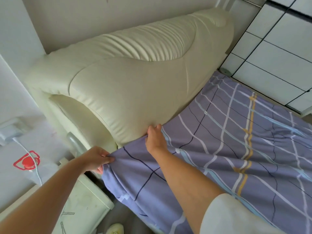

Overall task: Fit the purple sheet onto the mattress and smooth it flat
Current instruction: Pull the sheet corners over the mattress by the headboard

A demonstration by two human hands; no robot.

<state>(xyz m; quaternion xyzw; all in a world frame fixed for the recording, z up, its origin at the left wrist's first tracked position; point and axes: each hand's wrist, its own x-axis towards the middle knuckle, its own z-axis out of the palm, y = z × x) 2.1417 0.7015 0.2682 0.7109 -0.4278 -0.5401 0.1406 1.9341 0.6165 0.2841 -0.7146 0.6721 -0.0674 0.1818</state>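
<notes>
The purple sheet (219, 149), crossed by white, blue, dark and yellow lines, covers the mattress from the headboard down to the bottom right, with wrinkles near the corner. My left hand (96, 159) pinches the sheet's corner at the near left end of the bed, where the cloth bunches and hangs over the side. My right hand (155, 139) lies on the sheet's top edge with its fingertips pushed into the gap against the headboard, so the fingers are partly hidden. The mattress itself is hidden under the sheet.
A padded cream headboard (135, 81) rises behind the bed. At the left stands a white nightstand (84, 208) below a wall socket with a white charging cable (33, 166). White cabinet doors (278, 56) line the far side. A pale shoe (115, 229) lies on the floor.
</notes>
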